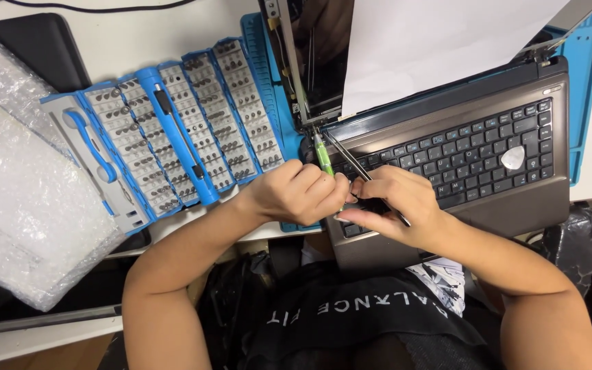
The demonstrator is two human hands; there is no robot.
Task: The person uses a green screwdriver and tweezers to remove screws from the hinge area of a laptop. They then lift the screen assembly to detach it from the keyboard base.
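My left hand (299, 193) is closed around a green-handled screwdriver (323, 155), whose tip points up toward the hinge of an open grey laptop (508, 205). My right hand (395, 205) grips thin metal tweezers (348, 159) that also reach toward the hinge. Both hands meet over the left end of the black keyboard (474, 154). The laptop's screen frame (289, 65) is opened up, and a white sheet (433, 41) lies over the panel.
A blue fold-out case of screwdriver bits (173, 130) lies open left of the laptop. A blue work mat (587, 103) sits under the laptop. Bubble wrap (22, 205) covers the far left. A white pick (513, 157) rests on the keys.
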